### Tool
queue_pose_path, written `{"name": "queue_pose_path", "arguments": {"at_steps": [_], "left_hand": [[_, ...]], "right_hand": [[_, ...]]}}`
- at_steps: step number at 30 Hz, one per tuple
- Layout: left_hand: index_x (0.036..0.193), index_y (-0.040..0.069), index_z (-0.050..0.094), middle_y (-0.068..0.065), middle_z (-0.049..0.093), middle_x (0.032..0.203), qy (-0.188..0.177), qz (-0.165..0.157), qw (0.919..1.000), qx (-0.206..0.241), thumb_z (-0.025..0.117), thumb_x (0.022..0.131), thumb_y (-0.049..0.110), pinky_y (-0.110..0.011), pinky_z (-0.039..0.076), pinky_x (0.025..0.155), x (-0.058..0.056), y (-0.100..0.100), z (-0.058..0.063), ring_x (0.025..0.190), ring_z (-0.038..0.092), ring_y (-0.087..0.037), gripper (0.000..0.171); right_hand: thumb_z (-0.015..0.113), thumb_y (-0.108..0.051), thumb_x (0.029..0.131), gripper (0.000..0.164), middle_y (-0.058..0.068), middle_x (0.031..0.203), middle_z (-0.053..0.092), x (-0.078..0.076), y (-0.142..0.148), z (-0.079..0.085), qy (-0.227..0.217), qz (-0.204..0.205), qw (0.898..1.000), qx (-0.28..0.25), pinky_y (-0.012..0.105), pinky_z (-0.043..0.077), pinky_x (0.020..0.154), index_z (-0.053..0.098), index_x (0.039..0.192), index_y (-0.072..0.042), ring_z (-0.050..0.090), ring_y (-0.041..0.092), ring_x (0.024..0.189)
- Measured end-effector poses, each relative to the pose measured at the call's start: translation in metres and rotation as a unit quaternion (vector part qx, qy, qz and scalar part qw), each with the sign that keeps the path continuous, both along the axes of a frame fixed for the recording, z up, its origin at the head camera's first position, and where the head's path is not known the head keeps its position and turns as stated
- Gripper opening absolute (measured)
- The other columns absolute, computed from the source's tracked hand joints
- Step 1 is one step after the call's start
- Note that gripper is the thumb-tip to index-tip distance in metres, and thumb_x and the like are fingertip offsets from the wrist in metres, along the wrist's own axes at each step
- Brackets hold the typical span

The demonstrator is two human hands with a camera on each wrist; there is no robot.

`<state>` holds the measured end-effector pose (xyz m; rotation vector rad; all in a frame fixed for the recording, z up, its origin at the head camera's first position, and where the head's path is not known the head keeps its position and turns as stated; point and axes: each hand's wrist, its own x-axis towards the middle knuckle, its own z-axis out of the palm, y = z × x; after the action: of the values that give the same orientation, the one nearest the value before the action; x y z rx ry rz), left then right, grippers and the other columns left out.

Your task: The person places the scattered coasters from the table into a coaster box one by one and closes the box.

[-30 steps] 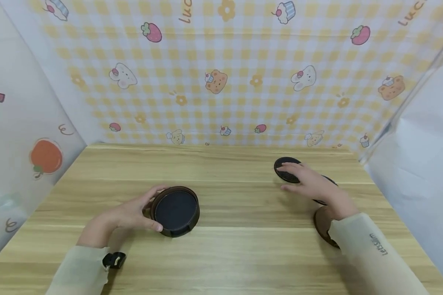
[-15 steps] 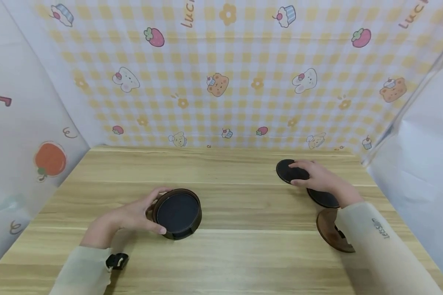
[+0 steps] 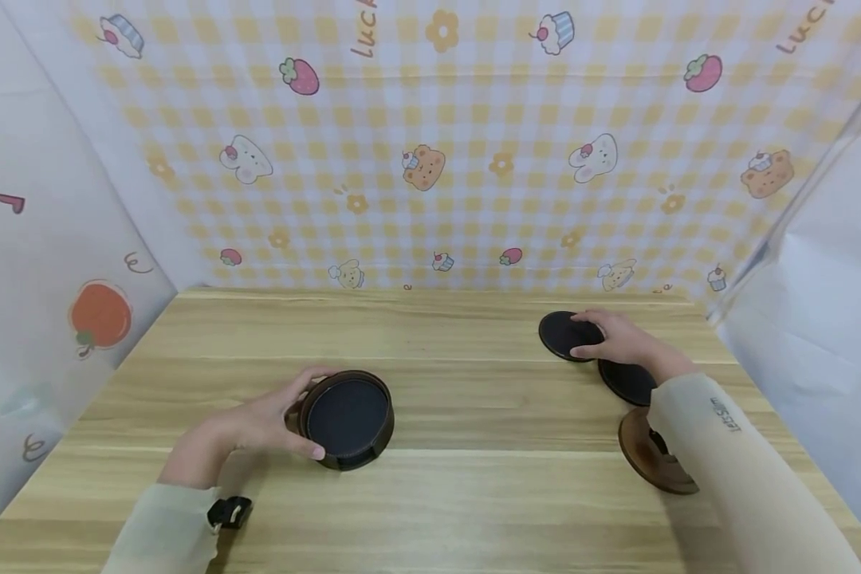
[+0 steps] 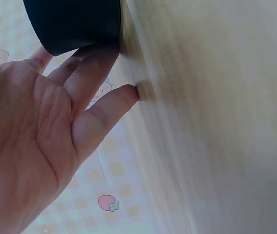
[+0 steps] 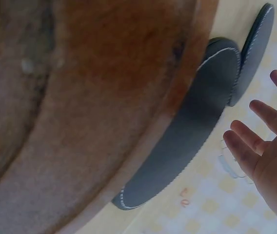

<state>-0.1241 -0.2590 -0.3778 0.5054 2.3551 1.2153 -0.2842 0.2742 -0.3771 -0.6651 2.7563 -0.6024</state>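
My left hand (image 3: pixel 258 426) grips the side of a dark round coaster holder (image 3: pixel 383 446), thumb at the near side and fingers round the far side. In the left wrist view the fingers lie against the holder's dark wall (image 4: pixel 75 24). A black round coaster (image 3: pixel 347 414) lies inside the holder. My right hand (image 3: pixel 620 339) is over the farthest black coaster (image 3: pixel 563 333), thumb and fingertips near its surface. In the right wrist view the fingers are spread and nearly straight, beside that coaster (image 5: pixel 258 53). Whether they touch it, I cannot tell.
A second black coaster (image 3: pixel 627 383) with pale edge stitching lies partly under my right wrist. Nearer, a round brown disc (image 3: pixel 642 454) is partly covered by the right sleeve (image 3: pixel 717 446). A patterned cloth (image 3: pixel 466 199) hangs behind the wooden table (image 3: pixel 459 510).
My right hand has lowered toward the farthest coaster and shifted slightly right, uncovering more of the second coaster and brown disc. The left hand stays on the holder; the head view has tilted slightly.
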Motion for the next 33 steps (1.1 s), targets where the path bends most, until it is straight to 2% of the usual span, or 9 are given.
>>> {"name": "queue_pose_path", "arguments": {"at_steps": [3,10,17,22,33], "left_hand": [[0.153,0.016,0.020,-0.020,0.044,0.147,0.002,0.000,1.0000,0.001,0.087,0.076,0.026,-0.063,0.035,0.105,0.001,0.000,-0.001,0.137,0.038,-0.046,0.102],[0.153,0.014,0.019,-0.020,0.045,0.145,0.002,-0.004,1.0000,0.003,0.086,0.076,0.026,-0.059,0.038,0.103,0.001,0.000,0.000,0.135,0.041,-0.044,0.103],[0.154,0.013,0.017,-0.021,0.044,0.146,-0.006,-0.005,1.0000,0.002,0.086,0.077,0.025,-0.059,0.038,0.102,0.001,0.001,0.002,0.135,0.041,-0.044,0.104],[0.154,0.015,0.017,-0.021,0.043,0.146,-0.008,-0.005,1.0000,-0.002,0.086,0.077,0.024,-0.061,0.038,0.103,0.001,0.000,0.006,0.135,0.040,-0.044,0.103],[0.154,0.012,0.016,-0.022,0.043,0.146,-0.006,-0.007,1.0000,-0.001,0.086,0.077,0.023,-0.063,0.036,0.103,0.000,0.000,0.005,0.136,0.039,-0.045,0.105]], "right_hand": [[0.071,-0.035,0.091,0.071,0.034,0.149,0.039,-0.002,0.000,-0.003,-0.006,-0.001,1.000,0.001,0.066,0.032,0.107,0.044,0.145,0.003,0.034,0.054,0.137],[0.070,-0.037,0.092,0.071,0.034,0.149,0.038,-0.003,-0.005,-0.003,-0.023,-0.011,1.000,0.008,0.068,0.030,0.107,0.044,0.146,0.001,0.031,0.056,0.137],[0.073,-0.039,0.089,0.077,0.035,0.152,0.034,-0.007,-0.010,-0.009,-0.025,-0.011,1.000,0.014,0.072,0.020,0.108,0.042,0.147,0.000,0.025,0.058,0.138],[0.075,-0.041,0.087,0.081,0.037,0.153,0.029,-0.009,-0.015,-0.010,-0.019,-0.016,0.999,0.035,0.073,0.023,0.106,0.041,0.148,0.000,0.023,0.062,0.135],[0.075,-0.045,0.085,0.078,0.039,0.147,0.035,-0.008,-0.015,-0.009,0.010,-0.010,0.998,0.068,0.072,0.030,0.102,0.048,0.144,-0.001,0.029,0.065,0.130]]}}
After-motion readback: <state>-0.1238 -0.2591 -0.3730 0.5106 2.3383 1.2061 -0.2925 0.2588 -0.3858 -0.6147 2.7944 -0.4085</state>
